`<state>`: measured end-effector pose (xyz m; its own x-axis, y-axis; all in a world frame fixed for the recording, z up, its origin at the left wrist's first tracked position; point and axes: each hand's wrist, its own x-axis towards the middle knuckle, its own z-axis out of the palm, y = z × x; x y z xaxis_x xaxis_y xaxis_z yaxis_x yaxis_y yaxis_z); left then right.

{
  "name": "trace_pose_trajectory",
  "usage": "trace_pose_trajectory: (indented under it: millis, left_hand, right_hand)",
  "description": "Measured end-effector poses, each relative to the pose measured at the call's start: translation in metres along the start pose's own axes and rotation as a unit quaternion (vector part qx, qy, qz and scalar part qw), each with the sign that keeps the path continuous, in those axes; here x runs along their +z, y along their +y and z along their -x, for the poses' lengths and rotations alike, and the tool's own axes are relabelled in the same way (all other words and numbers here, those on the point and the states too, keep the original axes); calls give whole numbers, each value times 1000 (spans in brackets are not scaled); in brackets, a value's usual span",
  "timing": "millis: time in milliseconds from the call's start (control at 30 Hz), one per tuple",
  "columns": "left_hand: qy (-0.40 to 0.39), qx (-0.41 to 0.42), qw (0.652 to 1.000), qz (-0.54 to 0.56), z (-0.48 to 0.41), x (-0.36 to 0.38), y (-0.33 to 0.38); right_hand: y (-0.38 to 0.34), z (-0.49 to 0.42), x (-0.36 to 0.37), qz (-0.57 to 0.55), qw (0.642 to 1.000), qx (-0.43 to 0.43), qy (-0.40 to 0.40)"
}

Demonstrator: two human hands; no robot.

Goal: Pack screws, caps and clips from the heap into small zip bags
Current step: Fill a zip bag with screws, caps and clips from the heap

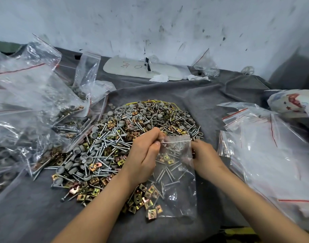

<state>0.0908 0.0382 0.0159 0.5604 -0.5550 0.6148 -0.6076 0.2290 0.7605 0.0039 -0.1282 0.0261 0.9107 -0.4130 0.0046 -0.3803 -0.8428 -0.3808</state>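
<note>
Seen from the head camera, the left hand (146, 151) had its thumb and curled fingers pinched on the top left corner of a small clear zip bag (176, 174). The right hand (205, 155) gripped the bag's top right edge, fingers curled, so the mouth was drawn taut between the two. The bag lay tilted over the near right part of the heap (118, 137) — screws, grey caps and brass-coloured clips mixed on a grey cloth (45, 207). Screws and clips showed through the plastic; whether they sat inside it or beneath it could not be told. Filled bags (27, 106) were piled at the left, touching the heap. A stack of flat bags (265, 148) lay at the right — near the right hand.
</note>
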Motion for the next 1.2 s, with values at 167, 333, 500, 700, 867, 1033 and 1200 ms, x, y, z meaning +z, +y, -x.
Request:
trace_pose_trajectory:
  millis: [167, 333, 500, 700, 867, 1033, 1200]
  left_hand:
    - [3, 4, 1000, -10, 0, 0, 1]
    - [5, 3, 1000, -11, 0, 0, 1]
    - [2, 7, 1000, -25, -1, 0, -1]
    - [-8, 20, 999, -38, -1, 0, 0]
    - [-6, 35, 999, -29, -1, 0, 2]
    - [4, 25, 999, -30, 0, -1, 1]
    - [17, 26, 999, -14, 1, -1, 3]
  right_hand:
    - [-2, 1, 7, 9, 1000, -4, 26]
    - [-2, 5, 9, -32, 997, -57, 40]
    - [-5, 3, -4, -170, 976, -39, 132]
    - [-32, 5, -45, -393, 896, -114, 174]
    - [-52, 13, -46, -315, 929, -169, 98]
    - [-41, 11, -43, -348, 919, -133, 125]
    - [-15, 8, -23, -250, 967, -40, 38]
